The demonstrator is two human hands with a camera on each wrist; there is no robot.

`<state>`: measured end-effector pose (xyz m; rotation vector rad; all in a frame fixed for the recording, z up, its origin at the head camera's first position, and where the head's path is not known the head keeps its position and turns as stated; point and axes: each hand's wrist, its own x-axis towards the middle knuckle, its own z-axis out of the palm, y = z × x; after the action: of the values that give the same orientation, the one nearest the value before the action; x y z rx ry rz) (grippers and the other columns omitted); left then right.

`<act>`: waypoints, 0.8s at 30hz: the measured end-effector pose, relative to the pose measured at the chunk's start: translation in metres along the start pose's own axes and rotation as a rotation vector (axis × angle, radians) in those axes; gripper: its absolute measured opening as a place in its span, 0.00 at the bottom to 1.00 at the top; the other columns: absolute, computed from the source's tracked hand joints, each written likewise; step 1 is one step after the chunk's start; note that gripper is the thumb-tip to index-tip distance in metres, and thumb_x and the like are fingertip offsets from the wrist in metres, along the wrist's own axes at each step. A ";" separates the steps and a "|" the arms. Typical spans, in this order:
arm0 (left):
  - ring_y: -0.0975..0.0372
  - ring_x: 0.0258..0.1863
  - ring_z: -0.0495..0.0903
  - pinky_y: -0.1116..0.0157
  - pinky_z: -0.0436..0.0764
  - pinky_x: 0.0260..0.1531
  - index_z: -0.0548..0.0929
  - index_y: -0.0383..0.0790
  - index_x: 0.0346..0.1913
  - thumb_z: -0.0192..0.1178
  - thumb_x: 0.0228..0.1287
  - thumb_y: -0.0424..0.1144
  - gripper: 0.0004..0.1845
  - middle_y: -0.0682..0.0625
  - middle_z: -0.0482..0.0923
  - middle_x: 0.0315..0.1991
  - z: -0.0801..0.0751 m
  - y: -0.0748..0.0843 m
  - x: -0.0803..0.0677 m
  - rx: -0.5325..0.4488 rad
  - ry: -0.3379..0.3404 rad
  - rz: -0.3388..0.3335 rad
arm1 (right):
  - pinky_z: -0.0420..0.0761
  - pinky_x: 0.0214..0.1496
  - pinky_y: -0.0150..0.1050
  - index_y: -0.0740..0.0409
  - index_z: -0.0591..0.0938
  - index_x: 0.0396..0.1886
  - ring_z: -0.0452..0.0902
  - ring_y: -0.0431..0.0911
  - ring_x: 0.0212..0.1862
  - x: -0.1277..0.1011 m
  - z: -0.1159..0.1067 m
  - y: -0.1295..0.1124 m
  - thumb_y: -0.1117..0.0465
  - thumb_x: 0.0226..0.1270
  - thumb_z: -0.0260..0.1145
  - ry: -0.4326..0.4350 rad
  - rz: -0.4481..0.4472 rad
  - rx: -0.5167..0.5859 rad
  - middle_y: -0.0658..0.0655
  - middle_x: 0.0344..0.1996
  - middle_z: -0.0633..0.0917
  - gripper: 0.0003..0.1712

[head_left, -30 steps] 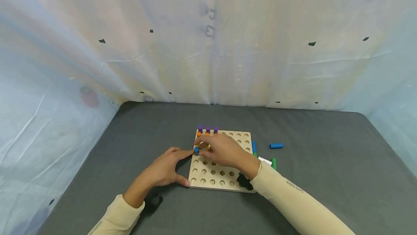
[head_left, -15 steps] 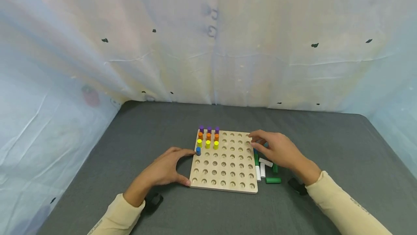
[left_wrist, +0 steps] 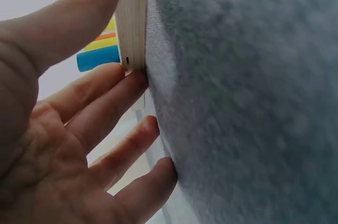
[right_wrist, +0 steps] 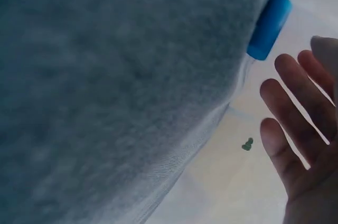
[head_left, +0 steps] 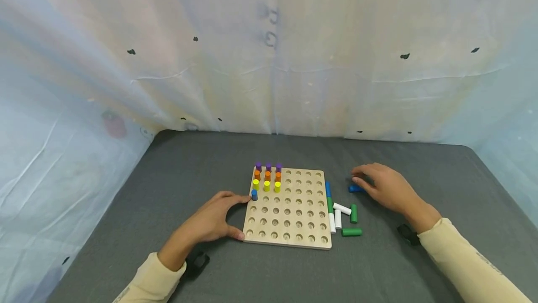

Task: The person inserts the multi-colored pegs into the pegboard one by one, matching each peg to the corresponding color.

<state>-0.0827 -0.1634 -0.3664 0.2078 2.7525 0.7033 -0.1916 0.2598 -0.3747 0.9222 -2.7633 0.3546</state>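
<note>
Blue peg [head_left: 355,189] under open right hand [head_left: 388,190]; left hand [head_left: 210,219] open against pegboard [head_left: 287,228].

The pegboard [head_left: 287,209] is pale, unvarnished-looking wood, matt and smooth, its layered edge grain plain in the left wrist view. The counter [head_left: 210,163] wears a dark grey cloth with a fine, slightly fuzzy weave (almost felt-like up close). The loose blue peg [head_left: 355,189] at 3 o'clock of the board looks smoothly painted with a soft satin sheen. The backdrop [head_left: 269,60] behind is thin, whitish, creased sheeting, faintly glossy where it wrinkles.
</note>
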 end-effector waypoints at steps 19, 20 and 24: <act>0.52 0.73 0.63 0.41 0.73 0.60 0.69 0.60 0.73 0.78 0.46 0.51 0.47 0.46 0.66 0.72 0.001 0.000 -0.007 0.005 -0.016 -0.003 | 0.82 0.48 0.53 0.53 0.86 0.50 0.84 0.50 0.47 -0.017 0.011 0.003 0.55 0.60 0.75 0.059 -0.071 -0.004 0.52 0.43 0.87 0.18; 0.52 0.73 0.63 0.41 0.73 0.60 0.69 0.60 0.73 0.78 0.46 0.51 0.47 0.46 0.66 0.72 0.001 0.000 -0.007 0.005 -0.013 -0.001 | 0.82 0.49 0.53 0.53 0.86 0.50 0.84 0.50 0.47 -0.017 0.011 0.003 0.56 0.59 0.75 0.061 -0.074 0.004 0.52 0.44 0.87 0.18; 0.52 0.73 0.63 0.41 0.73 0.60 0.69 0.59 0.73 0.78 0.46 0.51 0.47 0.46 0.67 0.72 0.002 -0.001 -0.007 0.008 -0.008 0.012 | 0.82 0.48 0.51 0.53 0.85 0.50 0.83 0.48 0.47 -0.017 0.011 0.002 0.59 0.59 0.75 0.058 -0.092 0.041 0.51 0.43 0.87 0.18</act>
<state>-0.0758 -0.1648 -0.3664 0.2284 2.7492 0.6939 -0.1812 0.2677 -0.3900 1.0280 -2.6595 0.4168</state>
